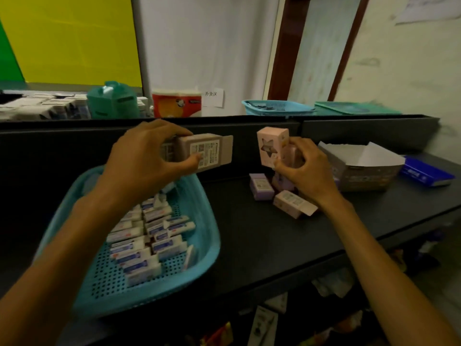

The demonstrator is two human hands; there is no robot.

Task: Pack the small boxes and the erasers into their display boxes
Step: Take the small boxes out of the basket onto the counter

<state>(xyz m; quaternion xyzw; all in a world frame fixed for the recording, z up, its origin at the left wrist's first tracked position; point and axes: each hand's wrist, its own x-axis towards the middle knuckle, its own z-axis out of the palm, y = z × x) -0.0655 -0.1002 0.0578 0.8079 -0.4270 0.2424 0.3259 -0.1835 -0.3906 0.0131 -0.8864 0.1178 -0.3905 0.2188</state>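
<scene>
1. The left hand (147, 156) is raised above the far rim of the basket; its fingers and thumb are curled round a grey box (203, 152) with a printed label, held on its side with one end flap open toward the right.
2. The right hand (303, 171) is raised over the middle of the desk (262, 236); its fingers are clamped on a pink small box (270, 146) bearing a star-shaped window, held upright; a second pinkish item sits under the fingers, too blurred to identify.
3. Directly below the right hand, three small boxes lie on the desk close together: a lilac small box (261, 187) to the left, a purple small box (282, 183) partly hidden behind the hand, and a pale pink small box (293, 203) nearest the front edge with its end flap open.
4. The display box (361, 168), grey outside and white inside, stands open just right of the right hand, toward the back right of the desk.
5. The teal basket (204, 236) occupies the left end of the desk, overhanging the front edge; the erasers (149, 236), white with blue sleeves, lie heaped in it.
6. A blue packet (426, 173) lies at the right edge of the desk, beyond the display box.
</scene>
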